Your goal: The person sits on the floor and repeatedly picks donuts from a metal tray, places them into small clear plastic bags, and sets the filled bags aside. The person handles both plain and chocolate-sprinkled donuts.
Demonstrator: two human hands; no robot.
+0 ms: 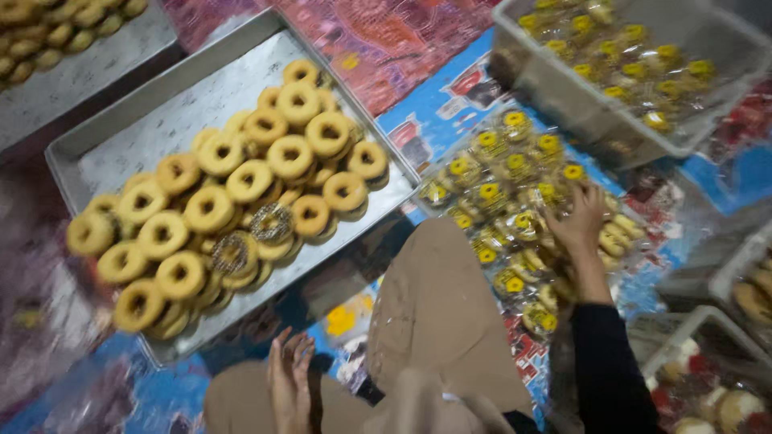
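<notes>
A metal tray holds several yellow ring-shaped doughnuts piled on its right side. To the right lies a heap of clear-wrapped doughnut packets with yellow labels on a patterned mat. My right hand, in a dark sleeve, rests on that heap and touches the packets; whether it grips one I cannot tell. My left hand hovers low near my tan-clad knee, fingers apart and holding nothing.
A clear plastic bin with more wrapped packets stands at the top right. Another tray of doughnuts sits at the top left. Further bins with pastries are at the lower right. A colourful mat covers the floor.
</notes>
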